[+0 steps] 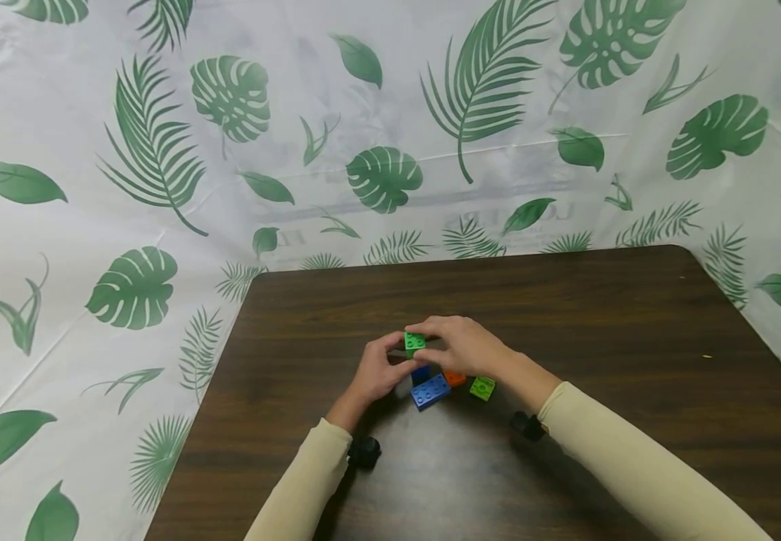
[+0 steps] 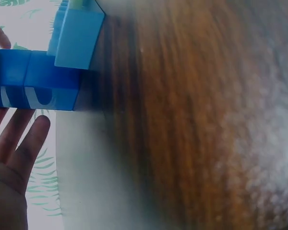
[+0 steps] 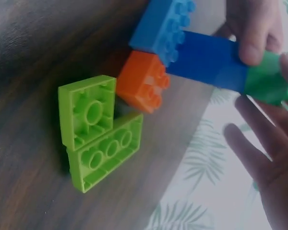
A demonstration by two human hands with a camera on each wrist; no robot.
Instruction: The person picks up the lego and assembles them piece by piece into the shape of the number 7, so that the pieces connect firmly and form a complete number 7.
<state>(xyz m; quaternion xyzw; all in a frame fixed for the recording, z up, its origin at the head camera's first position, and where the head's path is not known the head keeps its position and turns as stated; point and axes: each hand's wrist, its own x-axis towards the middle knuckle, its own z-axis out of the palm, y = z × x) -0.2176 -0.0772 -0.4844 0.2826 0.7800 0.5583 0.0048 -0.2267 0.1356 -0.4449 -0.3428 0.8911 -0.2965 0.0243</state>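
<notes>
A green brick [image 1: 414, 342] sits on top of an upright dark blue brick stack [image 3: 206, 60], whose side carries white curved marks in the left wrist view. My right hand [image 1: 465, 346] pinches the green brick between thumb and index finger, with its other fingers [image 3: 247, 148] spread out. From the left, my left hand [image 1: 375, 372] holds the dark blue stack, its thumb [image 3: 252, 51] lying near the seam with the green brick. Close by the stack's base are a lighter blue brick [image 1: 430, 392] and an orange brick [image 3: 141, 81].
Two lime green bricks, a square one [image 3: 89, 110] and a longer one [image 3: 110, 151], lie with their hollow undersides showing, near the orange brick. Everything is on a dark wood-grain table [image 1: 566, 315]. Behind it hangs a white leaf-print sheet [image 1: 309, 90].
</notes>
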